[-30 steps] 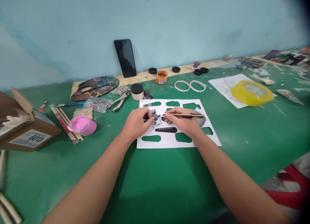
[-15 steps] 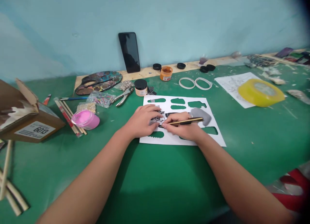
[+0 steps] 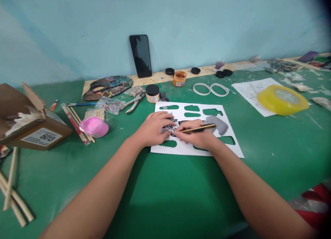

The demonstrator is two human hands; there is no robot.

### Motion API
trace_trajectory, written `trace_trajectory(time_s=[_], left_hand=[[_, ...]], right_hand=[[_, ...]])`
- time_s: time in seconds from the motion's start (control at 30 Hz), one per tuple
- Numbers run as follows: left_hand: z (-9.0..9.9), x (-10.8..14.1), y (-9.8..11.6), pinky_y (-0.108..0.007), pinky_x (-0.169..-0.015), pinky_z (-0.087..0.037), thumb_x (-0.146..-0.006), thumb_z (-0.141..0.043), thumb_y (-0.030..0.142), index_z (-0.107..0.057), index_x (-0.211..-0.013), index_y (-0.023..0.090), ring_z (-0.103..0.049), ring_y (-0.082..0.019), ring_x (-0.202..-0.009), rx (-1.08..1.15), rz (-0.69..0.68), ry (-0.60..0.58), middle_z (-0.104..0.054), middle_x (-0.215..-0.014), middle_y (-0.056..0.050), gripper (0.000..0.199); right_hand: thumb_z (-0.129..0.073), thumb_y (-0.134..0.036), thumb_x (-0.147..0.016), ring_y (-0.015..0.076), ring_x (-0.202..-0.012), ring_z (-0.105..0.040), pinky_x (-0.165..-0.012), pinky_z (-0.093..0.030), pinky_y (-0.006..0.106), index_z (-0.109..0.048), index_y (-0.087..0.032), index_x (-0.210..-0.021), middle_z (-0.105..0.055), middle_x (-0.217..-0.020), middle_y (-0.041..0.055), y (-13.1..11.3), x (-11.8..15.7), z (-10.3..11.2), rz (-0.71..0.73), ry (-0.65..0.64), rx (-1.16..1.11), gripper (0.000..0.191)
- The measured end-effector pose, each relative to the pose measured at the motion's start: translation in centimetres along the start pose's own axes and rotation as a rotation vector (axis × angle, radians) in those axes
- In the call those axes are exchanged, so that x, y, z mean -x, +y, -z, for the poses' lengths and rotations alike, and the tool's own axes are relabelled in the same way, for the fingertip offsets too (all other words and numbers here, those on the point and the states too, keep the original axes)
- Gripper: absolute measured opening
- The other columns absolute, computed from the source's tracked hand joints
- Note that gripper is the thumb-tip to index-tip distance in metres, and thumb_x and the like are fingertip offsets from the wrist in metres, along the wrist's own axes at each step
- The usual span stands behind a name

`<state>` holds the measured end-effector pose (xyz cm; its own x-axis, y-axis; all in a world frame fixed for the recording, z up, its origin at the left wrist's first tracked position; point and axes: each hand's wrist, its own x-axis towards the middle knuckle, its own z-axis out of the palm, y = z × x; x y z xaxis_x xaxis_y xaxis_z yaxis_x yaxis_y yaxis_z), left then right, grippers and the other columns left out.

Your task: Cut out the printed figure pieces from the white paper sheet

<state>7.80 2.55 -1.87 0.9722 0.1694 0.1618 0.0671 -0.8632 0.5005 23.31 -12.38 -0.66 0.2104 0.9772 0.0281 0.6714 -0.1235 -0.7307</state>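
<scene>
A white paper sheet [image 3: 232, 153] with several cut-out shapes lies on the green table [image 3: 160, 184]. My left hand [image 3: 157, 128] rests on its left part, fingers spread beside a small black-and-white drawing [image 3: 172, 126]. In my right hand [image 3: 195, 135] is a black and gold pen [image 3: 200, 128], slanted low, its tip end close to my left fingertips at the drawing. A grey rounded piece [image 3: 218, 124] lies on the sheet, just right of the pen's back end. My right hand hides part of the sheet's middle.
Behind the sheet are a black-lidded jar [image 3: 152, 94], an orange jar [image 3: 179, 79], white rings [image 3: 201, 89] and a phone [image 3: 141, 56] against the wall. Leftward lie pliers [image 3: 133, 103], a pink jar [image 3: 95, 127] and a cardboard box [image 3: 59, 128]; rightward, a yellow tape roll [image 3: 281, 99].
The whole view has shifted slightly, so things on the table appear a little further right. The pen's back end sits slightly lower in angle; both hands stay at the drawing.
</scene>
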Motion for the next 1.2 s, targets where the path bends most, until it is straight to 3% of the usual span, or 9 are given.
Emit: trace_trajectory(time_s=[0.57, 0.73, 1.2], left_hand=[[0.05, -0.05, 0.03, -0.052, -0.112, -0.030, -0.086, -0.061, 0.025, -0.067, -0.116, 0.029, -0.040, -0.028, -0.138, -0.003, -0.002, -0.005, -0.056, -0.140, -0.001, 0.031], [0.10, -0.05, -0.01, -0.053, -0.112, -0.030, -0.084, -0.062, 0.024, -0.067, -0.116, 0.029, -0.040, -0.030, -0.137, -0.002, -0.004, -0.008, -0.055, -0.141, -0.002, 0.032], [0.11, 0.03, -0.17, -0.052, -0.112, -0.032, -0.086, -0.064, 0.028, -0.068, -0.115, 0.029, -0.042, -0.029, -0.137, 0.011, -0.015, 0.011, -0.057, -0.139, -0.002, 0.030]], right_hand=[[-0.066, -0.029, -0.083, 0.0134, -0.058, -0.060, -0.059, -0.043, 0.026, -0.075, -0.022, -0.078, -0.069, -0.062, -0.0012, 0.16, 0.14, -0.02, 0.063, 0.013, 0.033, 0.013], [-0.065, -0.026, -0.082, 0.0147, -0.066, -0.065, -0.063, -0.045, 0.026, -0.074, -0.022, -0.077, -0.074, -0.074, -0.0003, 0.15, 0.20, -0.08, 0.107, 0.020, 0.007, 0.011], [-0.064, -0.026, -0.086, 0.0164, -0.072, -0.068, -0.067, -0.047, 0.027, -0.075, -0.023, -0.079, -0.076, -0.079, -0.0004, 0.15, 0.07, 0.33, 0.174, -0.031, 0.032, 0.013]])
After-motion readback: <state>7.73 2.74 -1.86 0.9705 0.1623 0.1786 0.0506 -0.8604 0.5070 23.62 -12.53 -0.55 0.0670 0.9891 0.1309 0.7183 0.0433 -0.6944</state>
